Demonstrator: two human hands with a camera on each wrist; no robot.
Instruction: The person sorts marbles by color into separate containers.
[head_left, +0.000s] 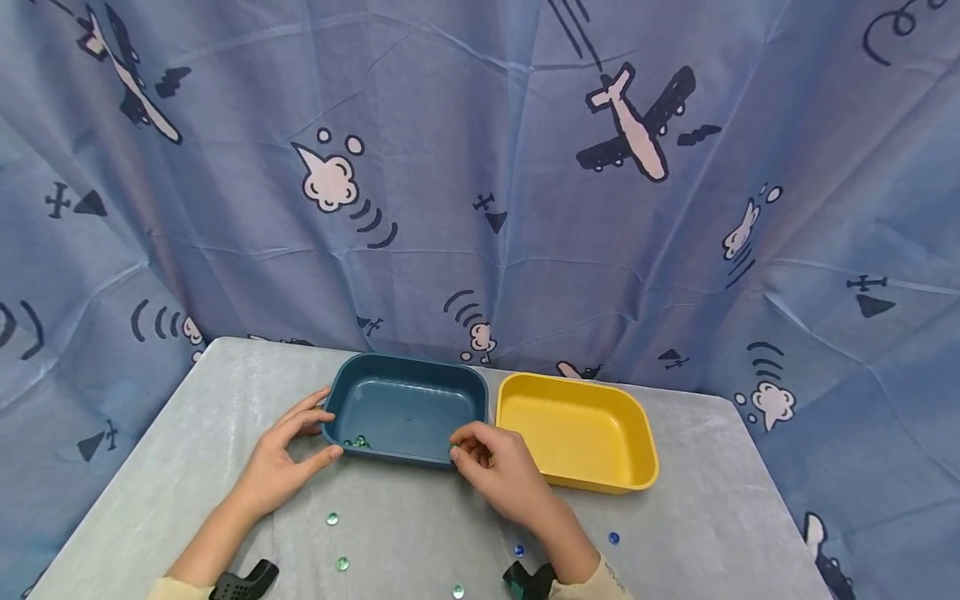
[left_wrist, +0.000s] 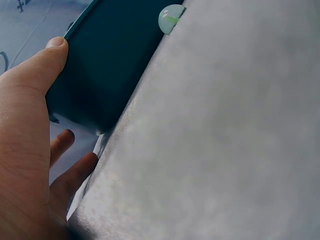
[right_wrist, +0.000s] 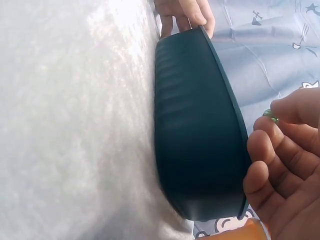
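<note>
A dark teal plastic tub [head_left: 408, 408] stands on the table, with several small green glass gems [head_left: 362, 442] in its near left corner. My left hand [head_left: 281, 462] rests at the tub's left end, thumb touching the rim near the corner and the other fingers spread along the outside. Between thumb and index finger, my right hand [head_left: 502, 471] pinches a green glass gem [right_wrist: 270, 116] over the tub's near right rim. In the right wrist view, that gem is mostly covered by the fingertips.
Beside the teal tub on the right stands a yellow tub [head_left: 573, 429]. Green gems [head_left: 332, 518] lie on the grey-covered table [head_left: 405, 525] in front, and two blue gems [head_left: 614, 538] lie near the right forearm. A patterned blue curtain [head_left: 450, 167] hangs behind.
</note>
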